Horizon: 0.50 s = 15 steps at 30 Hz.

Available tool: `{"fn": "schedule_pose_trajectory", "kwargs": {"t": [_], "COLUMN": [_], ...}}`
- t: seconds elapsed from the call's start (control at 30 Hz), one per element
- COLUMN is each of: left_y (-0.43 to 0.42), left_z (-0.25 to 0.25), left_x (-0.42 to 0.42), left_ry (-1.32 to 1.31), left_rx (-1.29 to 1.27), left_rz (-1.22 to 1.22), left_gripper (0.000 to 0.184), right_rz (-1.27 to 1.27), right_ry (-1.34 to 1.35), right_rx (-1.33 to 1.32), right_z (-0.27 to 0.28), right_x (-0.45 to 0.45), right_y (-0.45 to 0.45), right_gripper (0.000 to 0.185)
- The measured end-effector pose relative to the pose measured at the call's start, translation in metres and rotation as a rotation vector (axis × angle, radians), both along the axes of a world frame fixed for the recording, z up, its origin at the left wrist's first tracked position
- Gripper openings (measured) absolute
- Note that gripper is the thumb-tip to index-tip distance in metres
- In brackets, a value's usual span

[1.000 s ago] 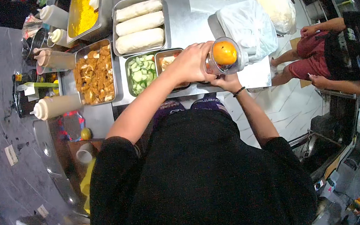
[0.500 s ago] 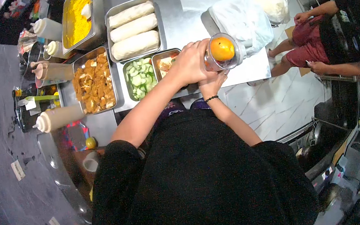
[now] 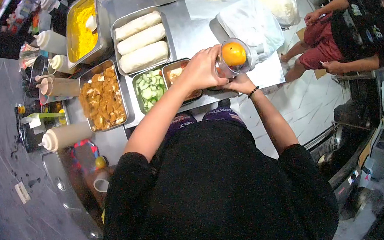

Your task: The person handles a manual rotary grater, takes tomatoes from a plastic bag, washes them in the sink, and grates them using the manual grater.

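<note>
A clear plastic cup (image 3: 246, 59) with an orange (image 3: 234, 53) showing at its mouth is held over the front edge of the steel counter. My left hand (image 3: 201, 71) is wrapped around the cup's left side. Lower down, my right hand (image 3: 241, 84), with a dark bracelet at the wrist, closes on the cup near its base; its fingertips are partly hidden. Just left of the hands are a tray of sliced cucumber (image 3: 150, 88) and a small tray of chopped red-and-white food (image 3: 174, 73), the latter partly covered by my left hand.
White wraps (image 3: 141, 41) lie in a tray, beside a brown diced filling (image 3: 102, 98) and shredded yellow food (image 3: 83, 32). Squeeze bottles (image 3: 66, 136) line the left. A white plastic bag (image 3: 252, 28) sits behind the cup. Another person (image 3: 328, 42) stands at right.
My right hand has shifted right along the cup's underside, and its forearm has swung outward. My left hand still grips the cup. The whole view has shifted slightly.
</note>
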<state>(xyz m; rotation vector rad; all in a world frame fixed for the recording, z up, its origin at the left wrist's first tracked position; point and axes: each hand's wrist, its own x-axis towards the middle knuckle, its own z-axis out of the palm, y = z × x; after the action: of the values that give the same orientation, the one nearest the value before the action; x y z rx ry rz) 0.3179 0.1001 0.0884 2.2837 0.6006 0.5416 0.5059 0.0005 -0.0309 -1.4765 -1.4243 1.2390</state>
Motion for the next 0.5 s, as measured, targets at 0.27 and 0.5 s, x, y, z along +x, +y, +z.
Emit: {"fn": "schedule_pose_trajectory", "kwargs": {"t": [0.27, 0.5], "left_y": [0.0, -0.004], "left_z": [0.007, 0.003], "left_x": [-0.001, -0.001], "left_ry": [0.03, -0.023], "left_rx": [-0.091, -0.09], "left_rz": [0.01, 0.044], "left_gripper": [0.087, 0.081], "right_rz": [0.074, 0.021], "right_ry": [-0.116, 0.033], "right_rx": [0.023, 0.037], "right_z": [0.011, -0.016], "right_x": [0.012, 0.003], "right_y": [0.001, -0.001], "right_gripper": [0.067, 0.071]}}
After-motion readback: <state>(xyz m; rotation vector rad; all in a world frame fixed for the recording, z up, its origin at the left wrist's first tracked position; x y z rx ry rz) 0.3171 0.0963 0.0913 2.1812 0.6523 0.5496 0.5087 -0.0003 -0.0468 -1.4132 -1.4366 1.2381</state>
